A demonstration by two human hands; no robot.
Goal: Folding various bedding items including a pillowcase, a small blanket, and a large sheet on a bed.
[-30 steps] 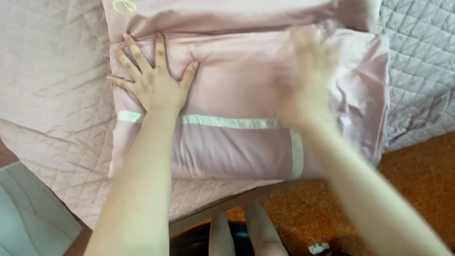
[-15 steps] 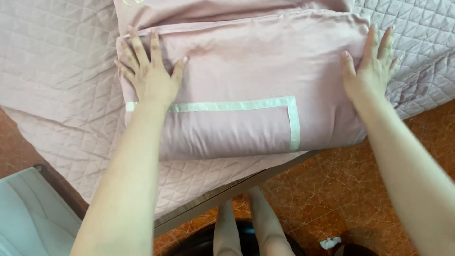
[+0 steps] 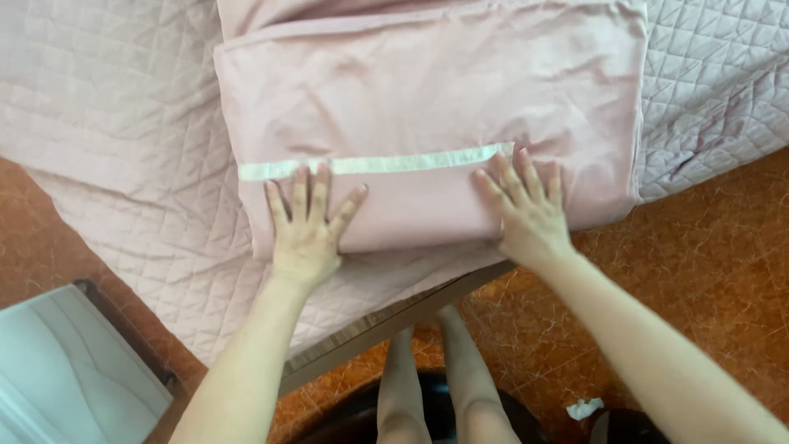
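Both hands, left hand (image 3: 306,226) & right hand (image 3: 526,212), rest flat w/ fingers spread, gripping nothing, on pink folded pillowcase (image 3: 436,107): press evenly along near edge, keeping pale stripe (image 3: 370,164) straight.

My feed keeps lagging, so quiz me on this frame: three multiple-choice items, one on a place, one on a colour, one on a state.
1. Where do both hands rest?
A. on the near edge of the folded pink bedding
B. on the floor
C. on the far quilt corner

2. What colour is the band across the bedding?
A. dark blue
B. pale green-white
C. black

3. How are the hands?
A. fists closed
B. pinching cloth up
C. flat, fingers spread

Answers:
1 A: left hand and right hand press the folded pink bedding near the quilt edge.
2 B: the band is pale against the pink.
3 C: both palms lie flat, holding nothing.
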